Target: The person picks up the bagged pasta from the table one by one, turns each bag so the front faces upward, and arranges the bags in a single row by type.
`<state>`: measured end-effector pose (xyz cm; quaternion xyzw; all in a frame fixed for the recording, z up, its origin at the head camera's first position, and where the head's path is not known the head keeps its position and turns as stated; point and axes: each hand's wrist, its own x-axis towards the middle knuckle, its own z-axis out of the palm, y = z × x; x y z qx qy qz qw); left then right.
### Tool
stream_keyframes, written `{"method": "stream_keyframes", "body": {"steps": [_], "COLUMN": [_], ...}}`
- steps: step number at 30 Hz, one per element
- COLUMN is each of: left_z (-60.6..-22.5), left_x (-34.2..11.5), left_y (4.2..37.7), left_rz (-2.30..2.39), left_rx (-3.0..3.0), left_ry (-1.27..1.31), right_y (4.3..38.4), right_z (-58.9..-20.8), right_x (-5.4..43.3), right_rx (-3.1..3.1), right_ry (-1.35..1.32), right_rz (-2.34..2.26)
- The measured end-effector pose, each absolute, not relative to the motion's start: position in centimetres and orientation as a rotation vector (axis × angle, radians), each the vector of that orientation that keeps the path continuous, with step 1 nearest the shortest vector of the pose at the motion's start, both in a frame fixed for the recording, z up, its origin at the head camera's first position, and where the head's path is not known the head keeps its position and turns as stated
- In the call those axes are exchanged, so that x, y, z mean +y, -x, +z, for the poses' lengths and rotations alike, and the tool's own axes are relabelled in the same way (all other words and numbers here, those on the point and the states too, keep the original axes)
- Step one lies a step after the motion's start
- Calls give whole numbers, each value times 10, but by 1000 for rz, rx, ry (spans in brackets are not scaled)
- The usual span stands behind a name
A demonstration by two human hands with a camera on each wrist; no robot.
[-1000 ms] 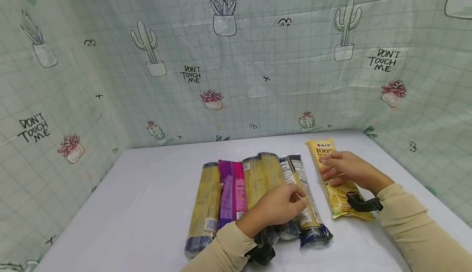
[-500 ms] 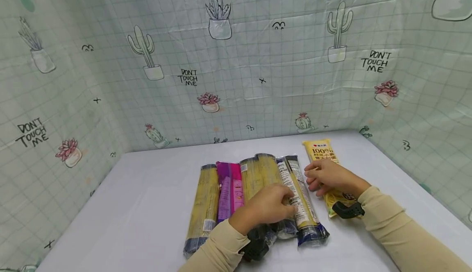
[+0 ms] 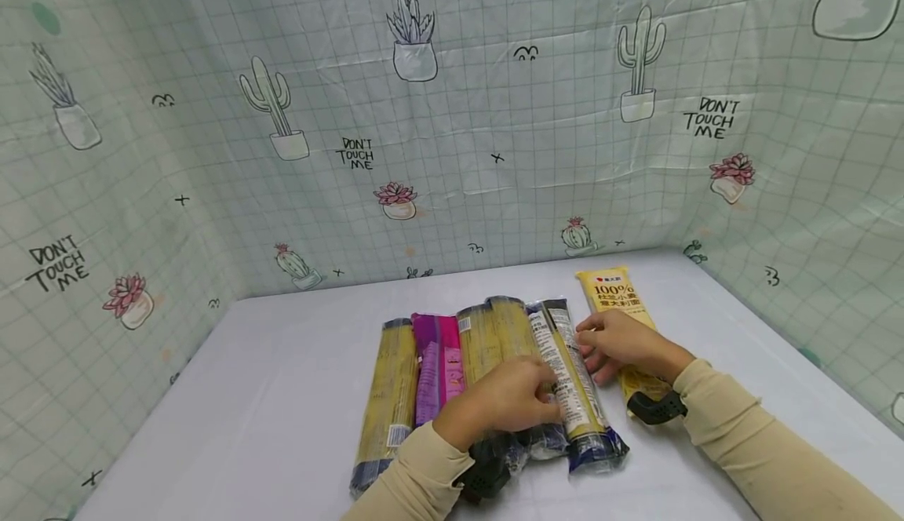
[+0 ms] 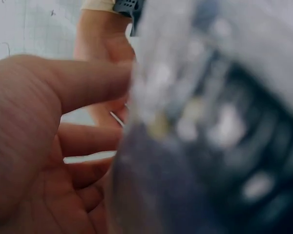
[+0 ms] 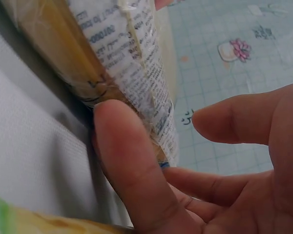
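Note:
In the head view my left hand (image 3: pixel 504 399) reaches over two side-by-side spaghetti packs (image 3: pixel 494 337), fingers loosely bent toward a spaghetti pack with a white printed label (image 3: pixel 561 364). Blurred clear wrapping (image 4: pixel 185 122) fills much of the left wrist view, with the thumb and fingers beside it. My right hand (image 3: pixel 621 346) is at the right side of the white-label pack, its relaxed fingers (image 5: pixel 132 151) against that side in the right wrist view. Under the right forearm lies a yellow pasta pack (image 3: pixel 614 293), partly covered by the hand and wrist.
Left of the hands lie a purple and pink pack (image 3: pixel 439 356) and another spaghetti pack (image 3: pixel 387 395), lined up in the same row. They rest on a white table (image 3: pixel 282 395). A cloth with printed cacti (image 3: pixel 452 152) hangs behind and along both sides.
My right hand has moved left from above the yellow pack to the white-label pack's side. The left hand has shifted slightly left in view as the head view moved a little.

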<state>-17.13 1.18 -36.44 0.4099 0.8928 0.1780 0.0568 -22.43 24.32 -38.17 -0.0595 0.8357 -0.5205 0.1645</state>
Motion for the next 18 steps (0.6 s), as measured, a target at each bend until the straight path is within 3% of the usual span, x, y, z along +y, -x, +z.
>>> {"method": "stream_keyframes", "body": {"steps": [8, 18], "left_z": [-362, -361], "left_x": [11, 14], "left_y": [163, 158], "left_rz": [193, 114], "left_rx": [2687, 2720], "left_ry": [-1234, -1166], "right_y": [224, 222], "right_z": [-384, -387], "right_x": [239, 233], "right_rx": [2444, 2496], "right_ry": [158, 159], "right_rz": [-1406, -1289]}}
